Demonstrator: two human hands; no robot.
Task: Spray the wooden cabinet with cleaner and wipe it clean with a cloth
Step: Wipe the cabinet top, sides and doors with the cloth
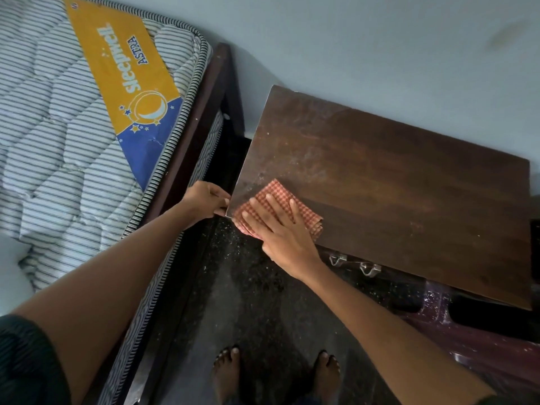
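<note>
Pale blue-grey wall (380,39) backs a dark speckled floor (248,287) on which a wooden cabinet (394,185) stands, seen from above, its brown top dusty and streaked towards the left side. Straight, slightly spread fingers (263,209) of the right hand (280,232) lie flat on a folded red-and-cream checked cloth (277,190), pressing it down on the near-left corner of the cabinet top; the cloth's near edge hangs just over the front edge of the top, and the hand grips nothing. Just beside it, the left hand (206,200) has its fingers curled against the left edge of the top at that same corner, thumb and fingertips pinching the edge. Both bare forearms reach in from the bottom of the view, the left one wearing a dark sleeve at the upper arm. Below the front edge of the top, two small metal handles (353,264) show on the cabinet's face. To the left, a striped quilted mattress (58,127) with a yellow and blue label (125,68) lies on a dark bed frame (204,112), a narrow gap apart from the cabinet. A maroon plastic piece (467,331) sits low at the right, partly under the top, and two bare feet (226,372) stand on the floor at the bottom
</note>
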